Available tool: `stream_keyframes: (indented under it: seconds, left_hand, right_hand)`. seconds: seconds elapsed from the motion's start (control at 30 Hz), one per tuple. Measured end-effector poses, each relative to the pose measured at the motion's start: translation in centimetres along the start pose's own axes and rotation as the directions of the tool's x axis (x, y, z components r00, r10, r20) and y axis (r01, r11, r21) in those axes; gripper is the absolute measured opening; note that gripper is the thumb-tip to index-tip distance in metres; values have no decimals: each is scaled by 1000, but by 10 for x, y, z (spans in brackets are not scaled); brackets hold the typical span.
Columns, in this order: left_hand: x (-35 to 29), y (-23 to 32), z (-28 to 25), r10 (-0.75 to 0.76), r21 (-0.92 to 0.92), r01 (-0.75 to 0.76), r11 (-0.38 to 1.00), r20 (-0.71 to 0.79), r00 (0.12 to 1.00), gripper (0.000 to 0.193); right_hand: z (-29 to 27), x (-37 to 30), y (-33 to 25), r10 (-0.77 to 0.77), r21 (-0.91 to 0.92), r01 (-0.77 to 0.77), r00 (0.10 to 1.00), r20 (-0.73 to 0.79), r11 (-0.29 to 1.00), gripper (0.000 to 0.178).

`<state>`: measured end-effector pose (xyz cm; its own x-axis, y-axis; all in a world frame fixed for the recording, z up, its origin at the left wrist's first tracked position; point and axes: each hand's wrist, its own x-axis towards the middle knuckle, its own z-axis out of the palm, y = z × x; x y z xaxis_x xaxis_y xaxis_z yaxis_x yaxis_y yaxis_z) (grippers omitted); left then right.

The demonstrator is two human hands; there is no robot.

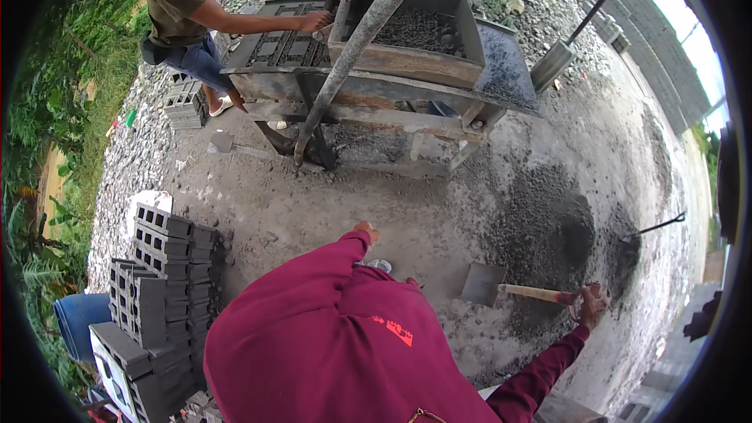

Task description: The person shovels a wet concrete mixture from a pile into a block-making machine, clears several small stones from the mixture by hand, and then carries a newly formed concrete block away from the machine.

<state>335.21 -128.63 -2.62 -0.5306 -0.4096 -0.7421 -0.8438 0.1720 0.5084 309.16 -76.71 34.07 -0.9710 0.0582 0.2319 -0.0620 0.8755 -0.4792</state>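
Note:
My right hand [593, 305], in a maroon sleeve, is closed round the grip end of a short-handled shovel [533, 291]. Its flat grey blade [481, 283] rests on or close to the concrete, left of a dark gravelly pile [548, 219]. In front of my body is my left hand [366, 231], its fingers curled in and nothing visible in them. A metal-framed block-making machine [368, 113] stands beyond it. On top sits a box [427, 63] holding grey mix, beside block moulds [286, 45]. Another person [188, 0] grips the box's end with both hands.
Hollow concrete blocks [149, 298] are stacked at my left, beside a blue drum [74, 325]. A slanting metal pole [352, 55] crosses before the machine. A second shovel [658, 225] sticks out of the pile at right. A small flat-bladed tool [222, 141] lies on the ground.

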Motion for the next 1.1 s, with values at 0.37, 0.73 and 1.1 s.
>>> stream_keyframes:
  seconds: [0.37, 0.73, 1.1]
  left_hand:
    - [-6, 4, -5, -77, -156, 79, 985, 23, 997, 27]
    - [3, -1, -5, -63, -91, 65, 994, 23, 998, 25]
    - [10, 4, 4, -95, -95, 98, 991, 32, 995, 29]
  right_hand:
    - [3, 14, 18, 99, -20, -99, 994, 35, 995, 33]
    - [6, 22, 31, 133, -11, -133, 991, 13, 991, 29]
    - [2, 21, 38, 94, -20, -94, 996, -5, 995, 41]
